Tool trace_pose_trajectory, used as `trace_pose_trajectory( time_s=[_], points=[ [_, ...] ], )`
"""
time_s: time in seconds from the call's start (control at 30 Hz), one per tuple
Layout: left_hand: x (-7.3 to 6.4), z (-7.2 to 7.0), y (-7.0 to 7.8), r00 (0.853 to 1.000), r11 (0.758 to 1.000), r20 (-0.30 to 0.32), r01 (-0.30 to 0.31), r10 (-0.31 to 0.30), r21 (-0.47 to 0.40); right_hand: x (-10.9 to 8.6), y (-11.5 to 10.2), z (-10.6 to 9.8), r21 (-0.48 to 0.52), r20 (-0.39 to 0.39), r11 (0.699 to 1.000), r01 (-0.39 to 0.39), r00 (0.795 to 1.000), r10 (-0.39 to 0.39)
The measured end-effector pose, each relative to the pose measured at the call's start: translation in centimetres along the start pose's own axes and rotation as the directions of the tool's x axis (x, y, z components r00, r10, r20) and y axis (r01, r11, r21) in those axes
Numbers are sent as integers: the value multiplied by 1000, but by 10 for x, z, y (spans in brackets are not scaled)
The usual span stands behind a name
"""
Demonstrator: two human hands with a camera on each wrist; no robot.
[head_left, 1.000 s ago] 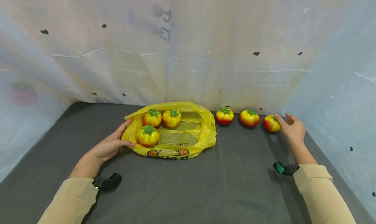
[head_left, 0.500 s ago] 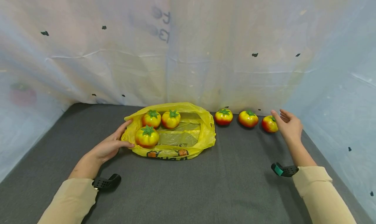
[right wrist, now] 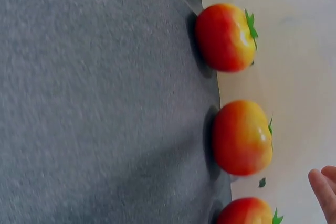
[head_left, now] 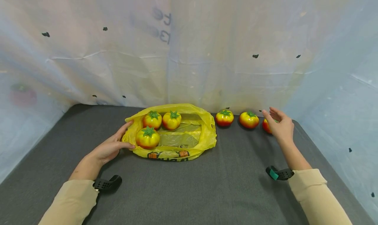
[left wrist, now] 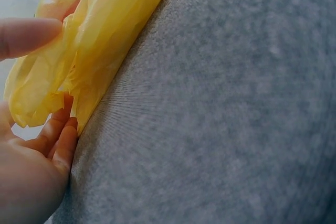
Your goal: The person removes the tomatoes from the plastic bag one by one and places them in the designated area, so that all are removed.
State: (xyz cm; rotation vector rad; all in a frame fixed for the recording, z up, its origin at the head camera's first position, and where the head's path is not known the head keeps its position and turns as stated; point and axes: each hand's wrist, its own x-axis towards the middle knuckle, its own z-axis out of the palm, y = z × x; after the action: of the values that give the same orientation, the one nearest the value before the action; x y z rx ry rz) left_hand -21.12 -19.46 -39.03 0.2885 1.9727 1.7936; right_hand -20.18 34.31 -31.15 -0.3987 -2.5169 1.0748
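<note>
Yellow across the bag (head_left: 209, 133), with black and orange print (head_left: 183, 153) along the near side. Glossy yellow blending into red on the tomatoes (head_left: 249, 120), topped with green leaves (head_left: 149, 131). Dark grey over the cloth (head_left: 206, 185). Plain beige for the sleeves (head_left: 319, 192). Black for the wristbands (head_left: 107, 184), with a green patch (head_left: 274, 175) on the right one. Whitish for the sheet (head_left: 200, 38), dotted with black marks (head_left: 255, 56), bluish toward the right.
</note>
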Motion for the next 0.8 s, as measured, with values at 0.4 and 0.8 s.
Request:
trace_pose_trajectory(
  time_s=[0.4,0.8],
  points=[
    [1,0,0,1000,1000,-6,17,-17,-2,-11,-16,19,47,-34,993,104,994,-103],
    [2,1,2,1000,1000,-7,29,-29,-10,-24,-31,35,169,43,978,123,990,-132]
  ],
)
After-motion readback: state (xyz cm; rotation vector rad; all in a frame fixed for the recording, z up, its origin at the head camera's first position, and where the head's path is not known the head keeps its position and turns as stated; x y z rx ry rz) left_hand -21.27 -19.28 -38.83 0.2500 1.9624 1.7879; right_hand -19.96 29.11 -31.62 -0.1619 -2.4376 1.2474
